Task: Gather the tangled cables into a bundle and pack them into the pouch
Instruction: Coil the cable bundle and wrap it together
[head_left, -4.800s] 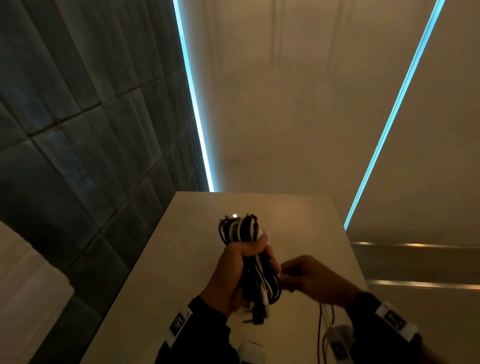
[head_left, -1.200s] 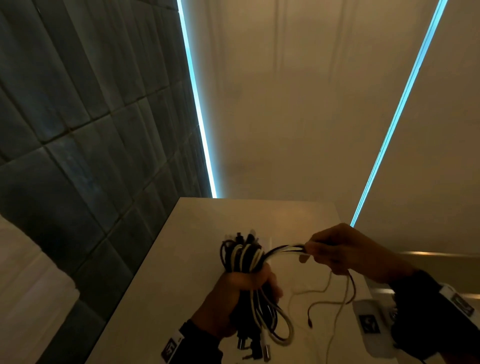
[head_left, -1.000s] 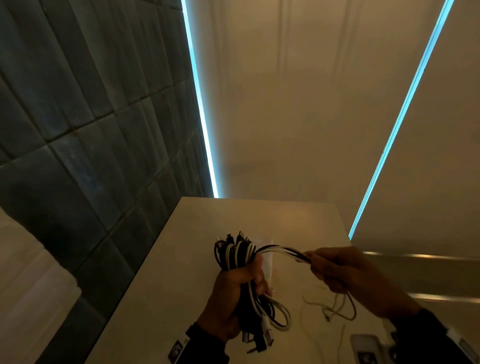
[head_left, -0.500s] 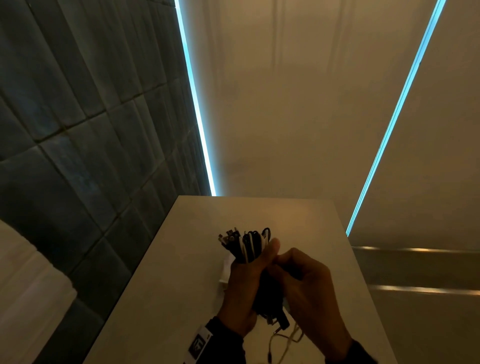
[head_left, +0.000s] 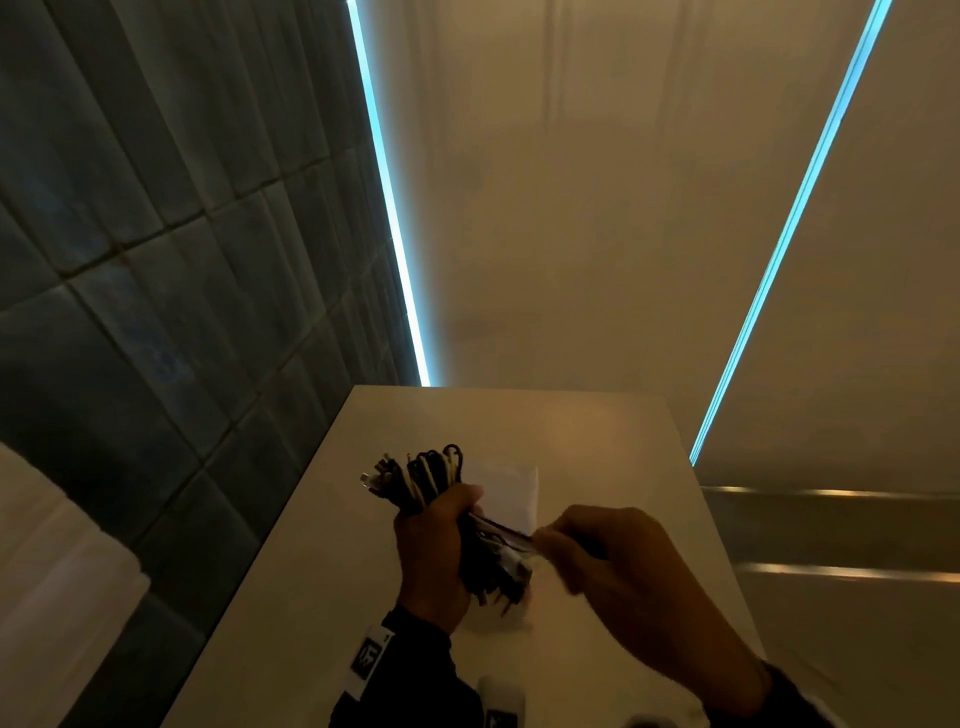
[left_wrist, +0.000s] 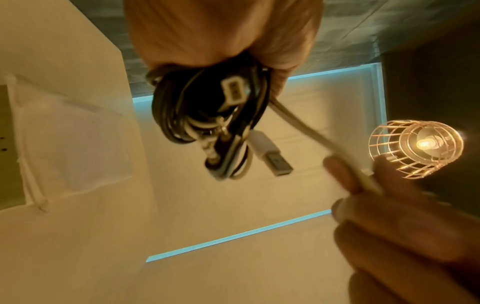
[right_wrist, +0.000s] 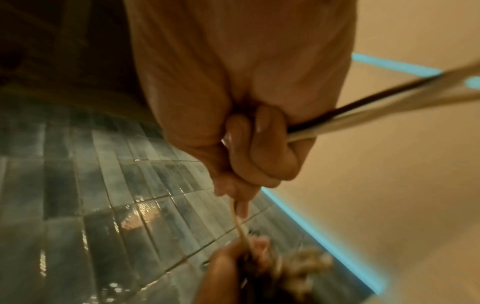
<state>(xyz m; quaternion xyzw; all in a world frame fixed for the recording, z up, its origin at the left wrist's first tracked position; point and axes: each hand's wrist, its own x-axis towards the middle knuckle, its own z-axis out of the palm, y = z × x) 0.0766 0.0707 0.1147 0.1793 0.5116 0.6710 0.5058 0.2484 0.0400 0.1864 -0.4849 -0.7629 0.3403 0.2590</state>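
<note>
Left hand (head_left: 434, 561) clutched the black-and-white cable bundle (head_left: 421, 475), plugs dangling; right hand (head_left: 618, 566) gripped loose strands (right_wrist: 363, 121) pulled taut.

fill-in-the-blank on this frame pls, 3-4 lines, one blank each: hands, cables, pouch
1. The cable bundle is gripped in the person's ____ hand.
2. The right hand pulls loose strands out from the ____.
3. The white pouch lies flat on the ____ behind the bundle.
4. A silver ____ plug hangs from the bundle's lower end.

Missing words: left; bundle; table; USB
</note>
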